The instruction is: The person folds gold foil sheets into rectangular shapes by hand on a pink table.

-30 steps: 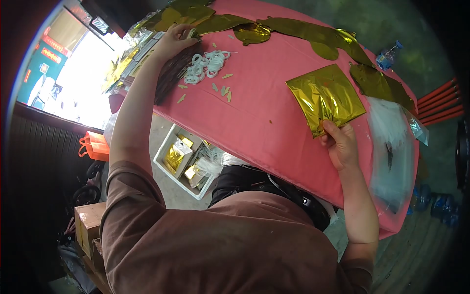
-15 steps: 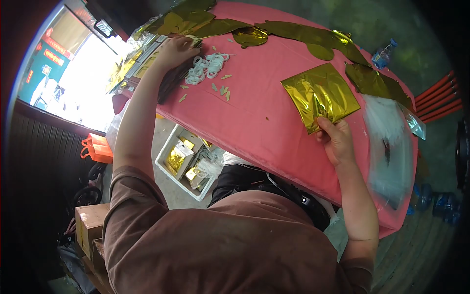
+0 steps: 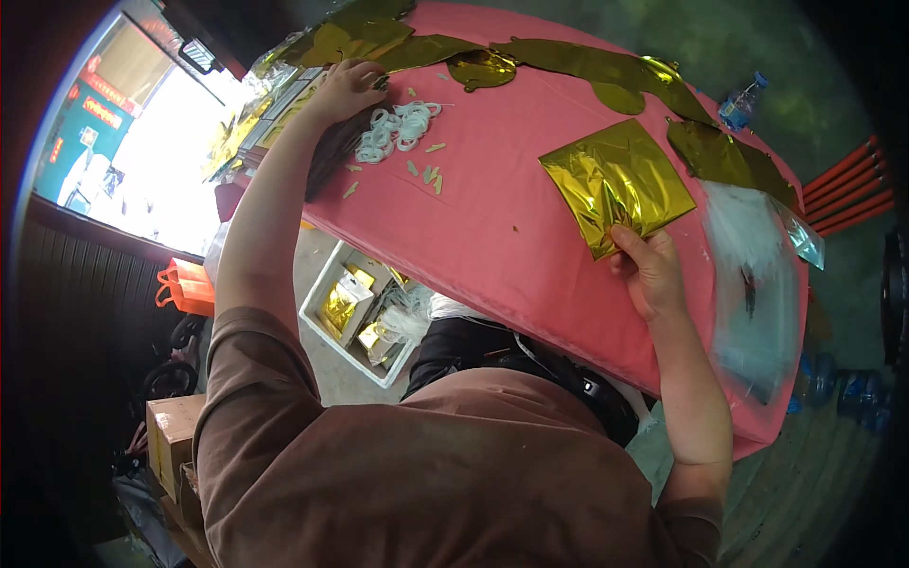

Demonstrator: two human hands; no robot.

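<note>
- Nearest is the wearer's brown shirt (image 3: 426, 473), with dark trousers (image 3: 454, 355) beyond it.
- On the floor to the left of the trousers, beside the counter (image 3: 492, 199), a white box (image 3: 383, 376) holds gold packets (image 3: 341, 305) and clear plastic. Further left are a cardboard box (image 3: 173, 426) and an orange bag (image 3: 187, 286).
- The right hand (image 3: 649, 270) is above the right part of the pink-covered counter. Its grip is closed on the near corner of a gold foil square (image 3: 620, 185), thumb on top and fingers underneath; the rest of the square spreads out past the fingertips.
- Right of that hand, clear plastic bags (image 3: 753, 303) lie flat on the counter, near its right edge.
- Small pale pieces (image 3: 431, 175) are scattered on the cloth, near a heap of white loops (image 3: 398, 131).
- The left hand (image 3: 346, 93) reaches to the counter's far left part, just beside the loops and over a dark bundle (image 3: 336, 156). Its fingers are bent; how far open the grip is, and whether it has hold of anything, I cannot tell.
- Gold foil shapes (image 3: 568, 68) line the far edge of the counter.
- Beyond that edge, on the right, stands a tilted plastic bottle (image 3: 742, 102).
</note>
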